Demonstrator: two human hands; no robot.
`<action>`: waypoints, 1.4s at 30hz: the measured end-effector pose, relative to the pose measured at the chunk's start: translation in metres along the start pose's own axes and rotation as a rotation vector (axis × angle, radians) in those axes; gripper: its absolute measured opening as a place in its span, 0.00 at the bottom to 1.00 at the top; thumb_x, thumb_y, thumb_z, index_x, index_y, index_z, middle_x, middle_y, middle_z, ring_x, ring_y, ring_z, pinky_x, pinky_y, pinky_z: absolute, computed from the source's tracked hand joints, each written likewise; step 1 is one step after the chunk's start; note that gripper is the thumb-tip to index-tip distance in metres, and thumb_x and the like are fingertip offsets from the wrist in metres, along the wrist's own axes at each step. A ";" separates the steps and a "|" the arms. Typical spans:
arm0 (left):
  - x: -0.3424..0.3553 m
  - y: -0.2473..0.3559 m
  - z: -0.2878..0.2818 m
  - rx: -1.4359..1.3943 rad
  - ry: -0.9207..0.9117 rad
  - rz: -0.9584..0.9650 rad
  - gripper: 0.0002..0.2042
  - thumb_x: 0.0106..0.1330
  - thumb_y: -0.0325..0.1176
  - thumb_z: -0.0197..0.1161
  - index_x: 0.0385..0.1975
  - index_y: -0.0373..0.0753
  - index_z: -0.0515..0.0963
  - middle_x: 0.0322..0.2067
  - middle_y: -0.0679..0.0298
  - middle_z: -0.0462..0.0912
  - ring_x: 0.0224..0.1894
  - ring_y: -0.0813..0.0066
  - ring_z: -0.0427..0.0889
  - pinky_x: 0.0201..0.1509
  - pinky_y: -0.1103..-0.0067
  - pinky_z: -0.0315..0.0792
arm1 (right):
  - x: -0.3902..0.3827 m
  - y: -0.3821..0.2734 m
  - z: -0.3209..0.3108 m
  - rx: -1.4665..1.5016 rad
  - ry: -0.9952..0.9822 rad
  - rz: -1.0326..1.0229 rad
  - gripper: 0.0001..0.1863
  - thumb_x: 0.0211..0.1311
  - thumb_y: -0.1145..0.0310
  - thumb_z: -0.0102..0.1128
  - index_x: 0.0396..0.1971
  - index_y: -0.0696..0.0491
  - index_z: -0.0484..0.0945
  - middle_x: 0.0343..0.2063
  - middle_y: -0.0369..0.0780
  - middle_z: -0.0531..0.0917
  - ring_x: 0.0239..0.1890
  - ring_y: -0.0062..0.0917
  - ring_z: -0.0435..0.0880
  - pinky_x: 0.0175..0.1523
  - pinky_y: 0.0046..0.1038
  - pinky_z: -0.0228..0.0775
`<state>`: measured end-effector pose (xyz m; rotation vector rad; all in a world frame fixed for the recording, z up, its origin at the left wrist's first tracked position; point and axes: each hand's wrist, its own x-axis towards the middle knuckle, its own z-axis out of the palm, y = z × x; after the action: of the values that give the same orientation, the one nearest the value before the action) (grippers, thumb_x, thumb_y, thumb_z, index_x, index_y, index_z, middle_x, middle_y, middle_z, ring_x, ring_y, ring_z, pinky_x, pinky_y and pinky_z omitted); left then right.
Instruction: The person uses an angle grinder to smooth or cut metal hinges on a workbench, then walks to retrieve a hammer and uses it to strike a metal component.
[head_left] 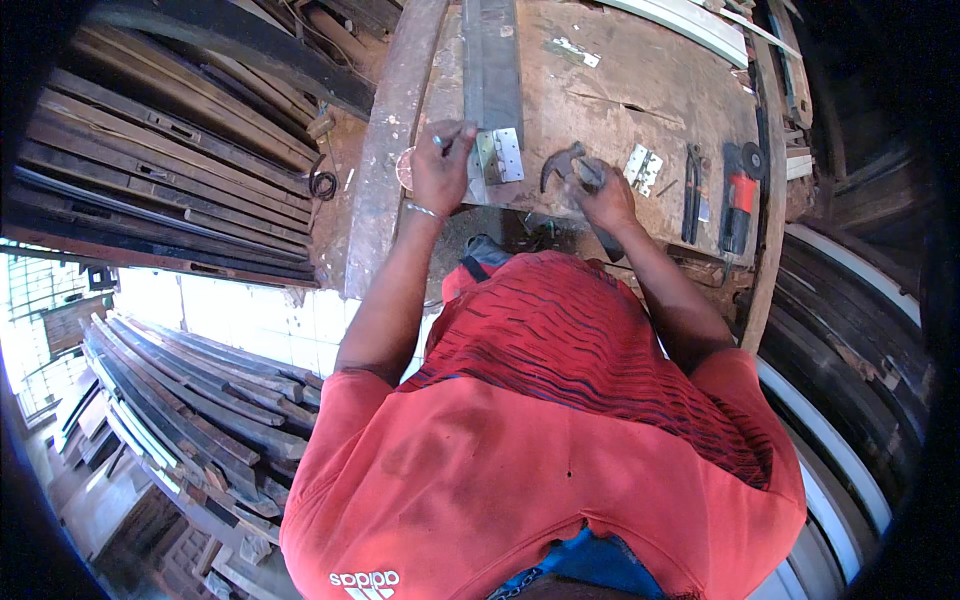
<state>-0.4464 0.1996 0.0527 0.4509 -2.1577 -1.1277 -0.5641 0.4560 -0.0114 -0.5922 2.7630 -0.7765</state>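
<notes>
My left hand is closed in a pinch beside the hinge, with a small pale tip showing at its fingers; what it is I cannot make out. An opened metal hinge lies on the near end of a long dark bar. To the right of it, my right hand is wrapped round a claw hammer, its curved claw toward the hinge. A second hinge rests flat on the worn wooden workbench, just beyond my right hand.
At the bench's right lie pliers and a red and black angle grinder. A reddish disc sits left of my left hand. Long timbers are stacked at the left, more boards lower left. A raised plank edges the bench.
</notes>
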 end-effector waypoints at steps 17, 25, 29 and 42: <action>0.081 -0.033 0.030 0.273 -0.523 0.132 0.13 0.68 0.38 0.64 0.45 0.36 0.83 0.40 0.48 0.84 0.42 0.51 0.84 0.47 0.68 0.76 | -0.008 0.013 0.019 0.615 -0.043 0.336 0.21 0.60 0.58 0.66 0.45 0.60 0.82 0.28 0.41 0.85 0.30 0.21 0.81 0.41 0.28 0.74; 0.081 -0.034 0.039 0.270 -0.559 0.118 0.15 0.69 0.38 0.62 0.49 0.37 0.81 0.43 0.48 0.84 0.46 0.50 0.83 0.51 0.66 0.76 | -0.013 -0.018 -0.031 0.818 -0.074 0.238 0.18 0.64 0.62 0.65 0.47 0.59 0.81 0.27 0.34 0.82 0.26 0.15 0.77 0.32 0.24 0.71; 0.082 -0.028 0.040 0.272 -0.605 0.119 0.15 0.69 0.38 0.61 0.51 0.37 0.80 0.45 0.48 0.83 0.48 0.49 0.82 0.52 0.66 0.75 | -0.013 -0.027 -0.048 0.856 -0.097 0.166 0.16 0.65 0.63 0.66 0.46 0.58 0.82 0.23 0.29 0.77 0.23 0.12 0.72 0.26 0.20 0.66; 0.078 -0.036 0.042 0.318 -0.650 0.213 0.11 0.68 0.37 0.62 0.45 0.39 0.83 0.37 0.51 0.82 0.41 0.50 0.82 0.47 0.65 0.74 | -0.002 -0.113 -0.133 0.925 -0.126 -0.144 0.19 0.70 0.60 0.59 0.52 0.60 0.78 0.23 0.33 0.77 0.25 0.13 0.74 0.32 0.21 0.70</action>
<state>-0.5324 0.1602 0.0363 -0.0350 -2.8871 -0.8865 -0.5665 0.4284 0.1611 -0.5889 1.9258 -1.7892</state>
